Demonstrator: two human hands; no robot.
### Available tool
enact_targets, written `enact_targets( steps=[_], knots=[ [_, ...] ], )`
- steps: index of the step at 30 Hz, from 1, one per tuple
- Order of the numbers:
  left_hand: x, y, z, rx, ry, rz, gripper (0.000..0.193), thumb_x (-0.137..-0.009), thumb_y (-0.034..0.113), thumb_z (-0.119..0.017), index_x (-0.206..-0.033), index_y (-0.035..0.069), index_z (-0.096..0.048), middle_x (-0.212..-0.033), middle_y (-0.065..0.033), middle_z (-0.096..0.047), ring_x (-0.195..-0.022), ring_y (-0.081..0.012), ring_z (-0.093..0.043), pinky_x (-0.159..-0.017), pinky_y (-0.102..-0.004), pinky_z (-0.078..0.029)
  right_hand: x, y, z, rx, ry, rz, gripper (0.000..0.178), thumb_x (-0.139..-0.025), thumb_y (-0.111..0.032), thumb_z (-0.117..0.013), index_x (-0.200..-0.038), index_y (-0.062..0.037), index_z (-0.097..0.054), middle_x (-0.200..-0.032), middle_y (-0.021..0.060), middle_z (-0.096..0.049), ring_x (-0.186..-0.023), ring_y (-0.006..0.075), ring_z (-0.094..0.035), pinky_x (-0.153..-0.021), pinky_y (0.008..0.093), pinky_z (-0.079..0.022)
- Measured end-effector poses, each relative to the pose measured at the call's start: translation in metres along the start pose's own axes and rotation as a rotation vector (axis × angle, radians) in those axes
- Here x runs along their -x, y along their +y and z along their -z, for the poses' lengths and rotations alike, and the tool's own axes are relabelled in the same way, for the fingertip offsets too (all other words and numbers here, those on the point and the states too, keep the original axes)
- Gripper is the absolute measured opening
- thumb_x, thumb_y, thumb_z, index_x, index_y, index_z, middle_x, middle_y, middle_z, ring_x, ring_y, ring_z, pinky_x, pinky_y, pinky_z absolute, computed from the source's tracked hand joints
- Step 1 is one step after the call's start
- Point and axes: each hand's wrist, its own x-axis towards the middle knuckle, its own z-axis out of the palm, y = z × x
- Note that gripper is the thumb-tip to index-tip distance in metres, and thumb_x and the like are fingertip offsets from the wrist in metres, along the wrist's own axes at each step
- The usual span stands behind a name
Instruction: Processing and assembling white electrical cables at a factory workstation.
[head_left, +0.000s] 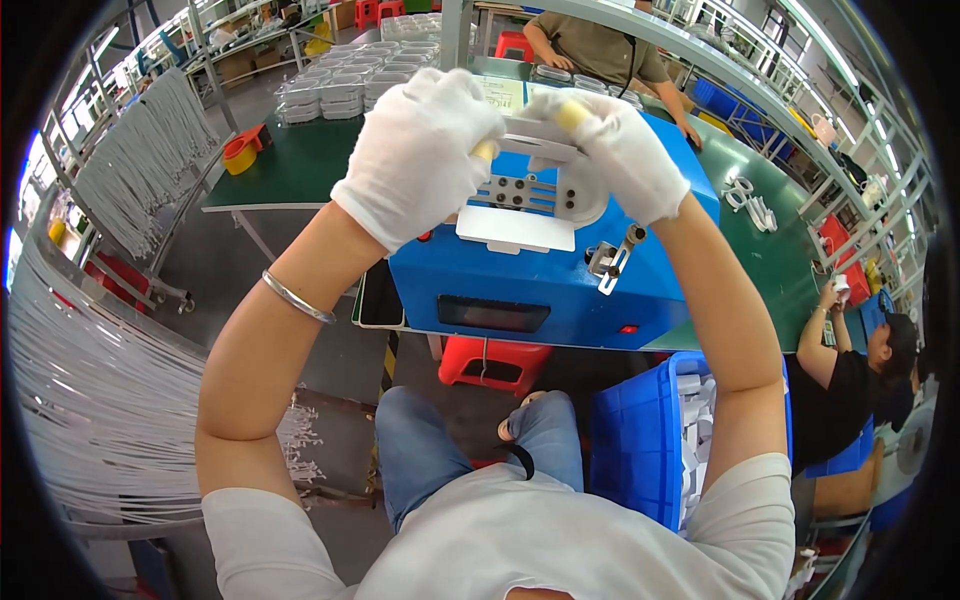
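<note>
White strip (pixel 540 131), 1 machine (pixel 580 305), 2 hands (pixel 420 155) (pixel 630 155)

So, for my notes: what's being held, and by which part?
A white strip, apparently by its ends, between the left hand and the right hand.

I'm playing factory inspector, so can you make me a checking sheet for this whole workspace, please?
Surface: green table, bearing a blue machine.
Job's things: pale strip between the hands, above the machine; white plate at its front.
Clutter: white bundles on the table's right.
Left grip: white-gloved, fingers curled; exact hold hidden.
Right grip: white-gloved, fingers bent by the strip; exact hold unclear.
Cables: thin cord hanging below the machine.
Surroundings: stacked clear trays, blue bin of white pieces, red stool, other people nearby.
</note>
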Motion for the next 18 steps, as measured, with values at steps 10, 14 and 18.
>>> enact_targets(
  steps=[10, 14, 18],
  knots=[
    [-0.004, 0.0, 0.0, 0.153, -0.33, 0.3, 0.021, -0.08, 0.014, -0.064, -0.098, 0.005, -0.06, -0.083, -0.0164, -0.066, -0.081, -0.0309, -0.066, -0.075, -0.0387, -0.052, 0.005, -0.009, -0.003, 0.696, -0.017, 0.408, 0.015, -0.083, -0.002, -0.062, -0.097, -0.0029, -0.068, -0.088, 0.0035, -0.063, -0.076, 0.0098, -0.056, -0.072, 0.0234, -0.049],
    [-0.001, 0.0, -0.001, 0.201, -0.298, 0.345, 0.02, -0.08, 0.013, -0.063, -0.099, 0.005, -0.06, -0.08, -0.0148, -0.066, -0.077, -0.0303, -0.066, -0.073, -0.0387, -0.052, 0.006, -0.006, -0.006, 0.91, 0.051, 0.664, 0.012, -0.079, 0.0, -0.061, -0.09, -0.0025, -0.067, -0.08, 0.0069, -0.06, -0.068, 0.0154, -0.054, -0.064, 0.0246, -0.047],
    [-0.002, 0.002, 0.001, 0.246, -0.301, 0.37, 0.017, -0.079, 0.012, -0.063, -0.095, 0.005, -0.061, -0.078, -0.0143, -0.066, -0.075, -0.0302, -0.065, -0.072, -0.0386, -0.052, 0.018, -0.011, -0.017, 1.341, 0.045, 0.876, 0.016, -0.076, 0.002, -0.059, -0.09, -0.0038, -0.063, -0.078, 0.0103, -0.054, -0.066, 0.0213, -0.055, -0.059, 0.0288, -0.046]
  ],
)
